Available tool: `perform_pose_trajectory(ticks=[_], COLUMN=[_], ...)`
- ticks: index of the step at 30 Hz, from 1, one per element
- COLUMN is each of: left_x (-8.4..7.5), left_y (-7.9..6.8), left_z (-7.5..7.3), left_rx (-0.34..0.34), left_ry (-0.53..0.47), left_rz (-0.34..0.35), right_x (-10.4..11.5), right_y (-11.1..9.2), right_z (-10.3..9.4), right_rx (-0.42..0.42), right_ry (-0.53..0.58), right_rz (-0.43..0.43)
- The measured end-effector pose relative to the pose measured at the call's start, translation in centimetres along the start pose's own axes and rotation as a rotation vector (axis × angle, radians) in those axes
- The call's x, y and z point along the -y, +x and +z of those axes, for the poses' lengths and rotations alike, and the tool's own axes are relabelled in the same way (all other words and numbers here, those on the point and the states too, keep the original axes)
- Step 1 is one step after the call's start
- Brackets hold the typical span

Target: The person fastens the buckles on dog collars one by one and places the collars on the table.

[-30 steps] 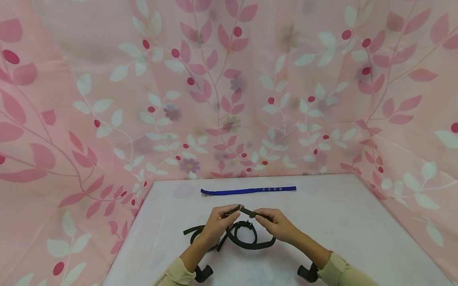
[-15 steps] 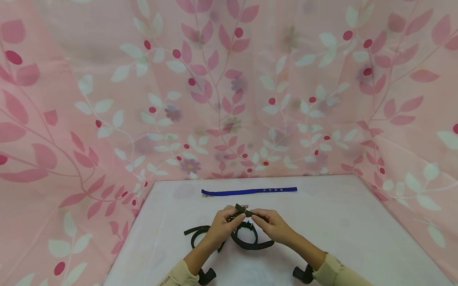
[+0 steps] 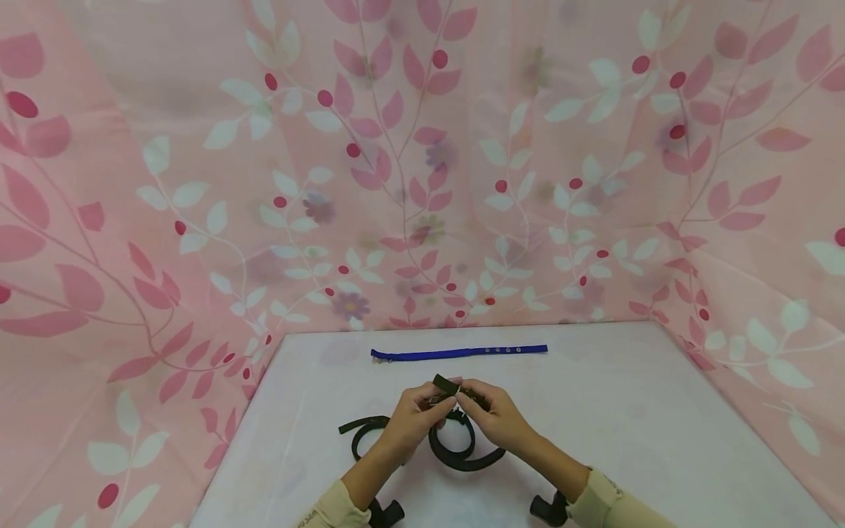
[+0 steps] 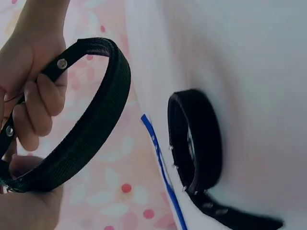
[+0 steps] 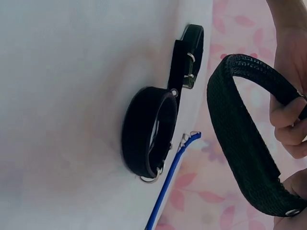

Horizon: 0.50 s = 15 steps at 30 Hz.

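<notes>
Both hands hold a dark green dog collar [image 3: 465, 463], bent into a loop that hangs below the fingers. In the head view the left hand [image 3: 412, 419] pinches it near the strap's tip [image 3: 445, 383], which sticks up above the fingers. Close beside it, the right hand [image 3: 498, 419] grips the other side, fingertips nearly meeting the left thumb. In the left wrist view, right-hand fingers curl round the strap section with metal eyelets [image 4: 62, 63]. The right wrist view shows the collar's wide padded band [image 5: 240, 143]. The buckle is mostly hidden by fingers.
A black collar [image 5: 144, 134] with a metal ring lies looped on the white table [image 3: 627, 411] beneath the hands. Left of it lies another dark looped collar [image 3: 359, 440]. A blue collar [image 3: 458, 353] is stretched flat near the back edge, before a floral curtain [image 3: 422, 183].
The right hand has moved left, closing the gap to the left hand. The strap, earlier stretched between the hands, now has its tip sticking up above the left fingers.
</notes>
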<state>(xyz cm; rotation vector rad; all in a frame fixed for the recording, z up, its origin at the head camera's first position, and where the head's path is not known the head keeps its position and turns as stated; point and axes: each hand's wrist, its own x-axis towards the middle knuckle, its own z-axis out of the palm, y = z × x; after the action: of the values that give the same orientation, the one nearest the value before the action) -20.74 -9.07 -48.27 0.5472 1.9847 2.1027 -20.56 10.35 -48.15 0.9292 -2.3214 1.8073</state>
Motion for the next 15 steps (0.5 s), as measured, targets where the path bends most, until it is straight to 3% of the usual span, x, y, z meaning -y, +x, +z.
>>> perform_pose_trajectory(ticks=[6, 15], left_x=[-0.5, -0.8], left_y=[-0.2, -0.5], left_z=[0.1, 0.0], left_rx=[-0.071, -0.063], left_ry=[-0.235, -0.201], left_rz=[-0.059, 0.012], right_x=[0.1, 0.6], right_y=[0.3, 0.1], right_z=[0.7, 1.3], right_rx=[0.02, -0.032], right_ry=[0.06, 0.079], right_rz=[-0.036, -0.005])
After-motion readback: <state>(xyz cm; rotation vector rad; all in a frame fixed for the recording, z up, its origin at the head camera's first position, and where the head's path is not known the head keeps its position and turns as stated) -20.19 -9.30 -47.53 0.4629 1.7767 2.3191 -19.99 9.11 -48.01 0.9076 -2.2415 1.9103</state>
